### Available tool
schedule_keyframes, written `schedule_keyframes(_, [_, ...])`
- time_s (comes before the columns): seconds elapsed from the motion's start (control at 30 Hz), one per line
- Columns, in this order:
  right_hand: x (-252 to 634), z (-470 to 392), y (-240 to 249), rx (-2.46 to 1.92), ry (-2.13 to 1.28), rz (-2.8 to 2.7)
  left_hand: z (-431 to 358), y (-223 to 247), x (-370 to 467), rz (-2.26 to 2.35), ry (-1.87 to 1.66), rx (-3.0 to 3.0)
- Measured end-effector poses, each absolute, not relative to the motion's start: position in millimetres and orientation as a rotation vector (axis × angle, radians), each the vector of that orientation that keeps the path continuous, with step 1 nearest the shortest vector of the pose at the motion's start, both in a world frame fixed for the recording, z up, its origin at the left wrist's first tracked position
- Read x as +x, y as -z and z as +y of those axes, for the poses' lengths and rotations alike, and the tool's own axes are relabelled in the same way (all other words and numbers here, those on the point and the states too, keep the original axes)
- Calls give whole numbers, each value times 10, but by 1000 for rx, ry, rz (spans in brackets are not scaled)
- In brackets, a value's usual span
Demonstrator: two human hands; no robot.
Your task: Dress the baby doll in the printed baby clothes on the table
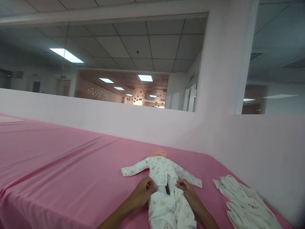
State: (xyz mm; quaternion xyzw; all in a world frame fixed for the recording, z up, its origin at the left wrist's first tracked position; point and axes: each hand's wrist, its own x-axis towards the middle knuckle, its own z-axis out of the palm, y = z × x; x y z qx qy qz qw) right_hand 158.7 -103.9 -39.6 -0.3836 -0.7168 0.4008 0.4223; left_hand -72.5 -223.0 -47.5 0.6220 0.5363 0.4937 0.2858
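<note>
Two hands work over one doll point(162, 153) on the pink surface point(71, 165), close to its back right corner. The doll lies face up, head toward the back edge and legs toward the near edge. It has on one white printed jacket point(158, 170), whose two sleeves spread out to the sides. One pair of matching printed trousers point(164, 208) lies below the jacket, nearer the front edge. The left hand point(145, 190) is at one side of the jacket's hem, thumb and forefinger bent toward each other; the right hand point(185, 188) is at the other side, fingers curled against the cloth. I cannot tell whether either pinches fabric. Along the right edge sits one pile of pale garments point(249, 202); its pieces overlap too much to count. One flat pale item point(9, 119) lies by the back edge, far left. Two glass panes, one large point(157, 44) and one partly seen point(278, 63), stand above the wall.
</note>
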Motion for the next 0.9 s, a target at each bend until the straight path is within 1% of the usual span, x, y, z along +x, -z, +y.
schedule_keyframes(0.2, [1774, -1083, 378, -1001, -1035, -1875, -2401, 441, -809, 1305, -1153, 1777])
schedule_keyframes(0.3, [1872, -1174, 280, -1021, -1165, -1939, -2468, 380, -851, 1211, -1035, 1782])
schedule_keyframes(0.4, [1971, -1340, 158, -947, -1328, -2005, -2526, 304, -880, 1109, -937, 1775])
schedule_keyframes(0.57, [2101, -1581, 24, -820, -1449, -2062, -2556, 291, -880, 1122, -849, 1772])
schedule_keyframes(0.77, [2102, -1503, 139, -920, -1387, -2104, -2502, 345, -797, 1227, -947, 1858])
schedule_keyframes(0.9, [2010, -1295, 208, -959, -1139, -1966, -2533, 243, -744, 1319, -899, 1822])
